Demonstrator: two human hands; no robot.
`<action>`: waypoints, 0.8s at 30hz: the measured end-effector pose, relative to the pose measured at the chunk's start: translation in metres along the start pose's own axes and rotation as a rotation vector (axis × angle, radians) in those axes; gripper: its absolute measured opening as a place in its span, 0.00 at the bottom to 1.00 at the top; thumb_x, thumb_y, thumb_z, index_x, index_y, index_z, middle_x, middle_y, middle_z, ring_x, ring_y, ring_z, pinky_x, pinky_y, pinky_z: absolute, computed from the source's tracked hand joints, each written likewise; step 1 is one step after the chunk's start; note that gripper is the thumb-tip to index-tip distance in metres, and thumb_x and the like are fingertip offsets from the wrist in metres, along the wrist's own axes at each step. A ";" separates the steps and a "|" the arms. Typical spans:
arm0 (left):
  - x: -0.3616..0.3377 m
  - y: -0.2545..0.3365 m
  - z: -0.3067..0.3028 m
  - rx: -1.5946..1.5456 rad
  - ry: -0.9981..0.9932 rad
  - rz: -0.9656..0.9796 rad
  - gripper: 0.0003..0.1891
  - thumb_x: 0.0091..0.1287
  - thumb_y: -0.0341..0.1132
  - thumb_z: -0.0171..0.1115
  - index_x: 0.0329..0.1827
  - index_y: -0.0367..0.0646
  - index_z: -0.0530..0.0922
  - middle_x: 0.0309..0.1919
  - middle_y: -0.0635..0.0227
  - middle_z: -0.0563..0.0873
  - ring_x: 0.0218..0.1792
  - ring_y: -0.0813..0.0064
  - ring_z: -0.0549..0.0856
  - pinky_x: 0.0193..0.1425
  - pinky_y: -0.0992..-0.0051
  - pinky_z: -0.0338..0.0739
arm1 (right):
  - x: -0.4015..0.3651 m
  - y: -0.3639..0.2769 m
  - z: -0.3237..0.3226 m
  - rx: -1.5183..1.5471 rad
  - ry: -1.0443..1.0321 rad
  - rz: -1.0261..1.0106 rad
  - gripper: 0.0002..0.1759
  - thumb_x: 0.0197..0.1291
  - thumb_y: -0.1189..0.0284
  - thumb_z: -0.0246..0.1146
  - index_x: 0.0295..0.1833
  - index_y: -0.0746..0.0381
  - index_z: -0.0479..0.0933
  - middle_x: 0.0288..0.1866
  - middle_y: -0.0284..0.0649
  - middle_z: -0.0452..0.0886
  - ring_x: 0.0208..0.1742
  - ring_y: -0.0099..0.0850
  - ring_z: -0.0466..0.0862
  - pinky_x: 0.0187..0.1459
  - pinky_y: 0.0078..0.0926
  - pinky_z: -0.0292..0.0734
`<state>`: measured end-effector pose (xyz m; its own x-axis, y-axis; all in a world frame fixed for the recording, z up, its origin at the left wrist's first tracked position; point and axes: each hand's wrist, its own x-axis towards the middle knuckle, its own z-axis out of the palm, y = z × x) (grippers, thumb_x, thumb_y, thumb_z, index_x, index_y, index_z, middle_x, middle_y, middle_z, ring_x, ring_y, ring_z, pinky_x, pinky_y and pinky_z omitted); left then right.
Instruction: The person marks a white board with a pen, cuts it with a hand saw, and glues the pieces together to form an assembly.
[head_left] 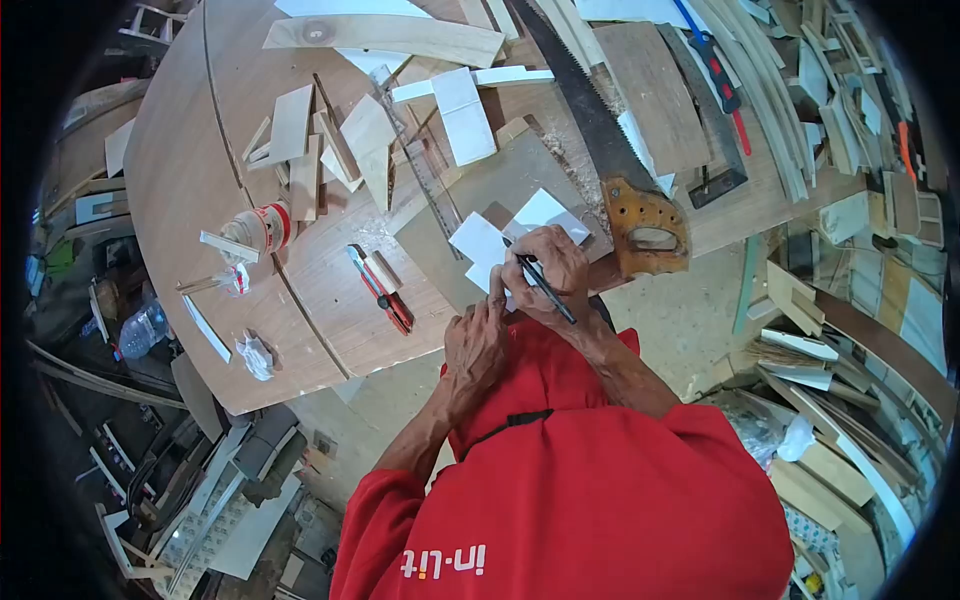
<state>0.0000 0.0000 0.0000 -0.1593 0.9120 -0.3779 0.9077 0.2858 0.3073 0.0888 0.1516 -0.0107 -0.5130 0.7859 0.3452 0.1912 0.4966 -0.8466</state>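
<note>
My right hand (pixel 548 272) is closed round a black pen (pixel 547 288), held at a slant over a white cut-out piece (pixel 478 240) that looks like card or thin board. Close beside it, my left hand (pixel 474 343) has its fingers curled, with the index finger against the near edge of that piece. Part of the piece is hidden beneath my hands. Another white part (pixel 546 214) shows just beyond the right hand. Under these lies a grey-brown board (pixel 425 240), with a clear ruler (pixel 432 195) to the left.
A handsaw (pixel 648 228) lies at the right edge of the wooden table (pixel 330 335). A red utility knife (pixel 382 292) and a tape-wrapped jar (pixel 262 228) are to the left. Wood offcuts (pixel 292 122) lie farther back. A metal square (pixel 718 187) sits beyond the saw.
</note>
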 end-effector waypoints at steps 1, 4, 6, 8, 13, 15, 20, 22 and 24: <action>0.001 0.001 -0.001 -0.014 0.015 0.013 0.50 0.55 0.36 0.66 0.79 0.37 0.46 0.36 0.59 0.81 0.31 0.59 0.84 0.34 0.65 0.77 | 0.000 0.001 0.000 0.004 0.004 -0.005 0.09 0.50 0.79 0.64 0.36 0.62 0.71 0.31 0.39 0.76 0.33 0.39 0.80 0.40 0.35 0.76; -0.003 0.002 -0.006 -0.024 0.018 0.022 0.49 0.55 0.36 0.66 0.78 0.36 0.46 0.36 0.59 0.81 0.30 0.60 0.83 0.33 0.65 0.77 | -0.001 -0.003 0.001 0.018 0.007 0.002 0.09 0.49 0.79 0.64 0.35 0.62 0.71 0.30 0.39 0.76 0.32 0.39 0.79 0.39 0.35 0.75; -0.003 0.002 -0.006 -0.015 0.018 0.022 0.49 0.56 0.36 0.65 0.78 0.35 0.47 0.36 0.59 0.81 0.30 0.60 0.83 0.33 0.65 0.77 | 0.000 -0.004 0.001 0.024 0.010 0.003 0.09 0.49 0.80 0.64 0.35 0.62 0.71 0.29 0.39 0.75 0.31 0.39 0.79 0.39 0.35 0.75; -0.002 0.002 -0.005 -0.021 0.005 0.013 0.49 0.56 0.37 0.66 0.78 0.35 0.47 0.36 0.59 0.81 0.31 0.60 0.84 0.34 0.65 0.77 | 0.001 -0.004 0.000 0.018 0.000 0.006 0.09 0.48 0.81 0.64 0.35 0.62 0.71 0.29 0.39 0.75 0.31 0.39 0.78 0.38 0.35 0.75; 0.000 0.001 -0.004 -0.022 0.015 0.018 0.49 0.56 0.36 0.65 0.78 0.35 0.47 0.36 0.59 0.81 0.31 0.61 0.83 0.34 0.65 0.77 | 0.000 -0.003 0.000 -0.003 -0.004 0.007 0.09 0.49 0.80 0.64 0.35 0.62 0.71 0.29 0.40 0.75 0.31 0.39 0.78 0.37 0.35 0.75; 0.000 0.001 -0.004 -0.028 0.016 0.018 0.48 0.56 0.35 0.65 0.78 0.35 0.47 0.36 0.59 0.81 0.30 0.61 0.83 0.34 0.65 0.77 | 0.000 -0.003 0.000 -0.006 -0.012 0.027 0.09 0.49 0.80 0.64 0.35 0.62 0.71 0.29 0.40 0.75 0.30 0.39 0.78 0.37 0.34 0.75; 0.001 0.001 -0.002 -0.009 0.039 0.022 0.48 0.56 0.35 0.64 0.78 0.36 0.48 0.36 0.60 0.81 0.30 0.62 0.84 0.32 0.66 0.76 | 0.000 -0.002 0.002 -0.003 -0.003 0.001 0.09 0.49 0.80 0.64 0.35 0.62 0.71 0.29 0.40 0.75 0.30 0.38 0.78 0.38 0.34 0.75; 0.001 0.001 -0.004 -0.016 0.039 0.022 0.48 0.56 0.34 0.64 0.78 0.36 0.48 0.35 0.60 0.81 0.30 0.62 0.84 0.32 0.66 0.76 | 0.002 -0.003 0.001 0.002 -0.004 0.005 0.09 0.49 0.80 0.64 0.35 0.62 0.71 0.29 0.40 0.75 0.30 0.38 0.78 0.38 0.34 0.75; 0.002 0.002 -0.004 -0.024 0.040 0.022 0.48 0.56 0.34 0.64 0.78 0.36 0.48 0.35 0.59 0.81 0.30 0.62 0.84 0.32 0.66 0.77 | 0.002 -0.003 0.001 0.006 -0.005 0.010 0.09 0.49 0.80 0.64 0.35 0.62 0.71 0.29 0.40 0.75 0.30 0.38 0.77 0.37 0.34 0.75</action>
<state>0.0001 0.0032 0.0035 -0.1553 0.9290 -0.3358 0.9015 0.2723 0.3363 0.0864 0.1517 -0.0077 -0.5150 0.7891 0.3347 0.1913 0.4865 -0.8525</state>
